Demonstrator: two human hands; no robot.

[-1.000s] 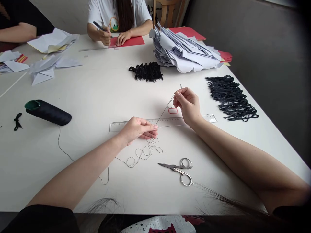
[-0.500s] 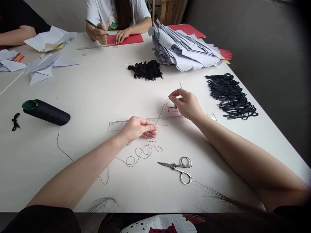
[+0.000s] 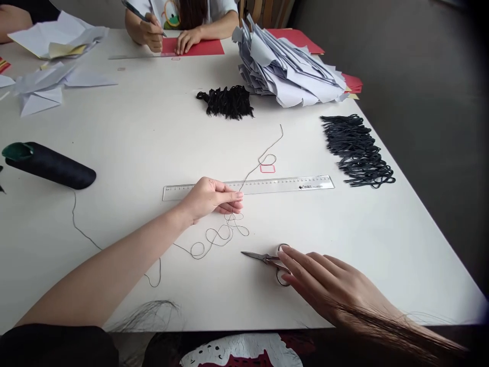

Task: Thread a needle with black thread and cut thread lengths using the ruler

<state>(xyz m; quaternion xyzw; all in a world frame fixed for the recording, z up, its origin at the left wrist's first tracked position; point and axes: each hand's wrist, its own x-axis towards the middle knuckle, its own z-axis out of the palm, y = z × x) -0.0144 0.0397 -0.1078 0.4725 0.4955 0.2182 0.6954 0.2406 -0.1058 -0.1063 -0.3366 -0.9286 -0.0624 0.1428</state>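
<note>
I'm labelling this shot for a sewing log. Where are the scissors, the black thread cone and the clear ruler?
the scissors [image 3: 256, 255]: head view, on the steel blades.
the black thread cone [image 3: 49, 165]: head view, on its dark body.
the clear ruler [image 3: 282, 185]: head view, on its middle.

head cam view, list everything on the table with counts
table: 1, white, under everything
paper stack: 1, white, far right
red card: 1 sheet, red, far side
black cord bundles: 2, black, centre and right
thread spool: 1, black with green end, left
ruler: 1, clear, mid-table
thread: 1 length, grey, looped near front
scissors: 1, silver, front
co-worker: 1, far side, holding pen
left hand: 1, pinching thread
right hand: 1, over scissors
</note>
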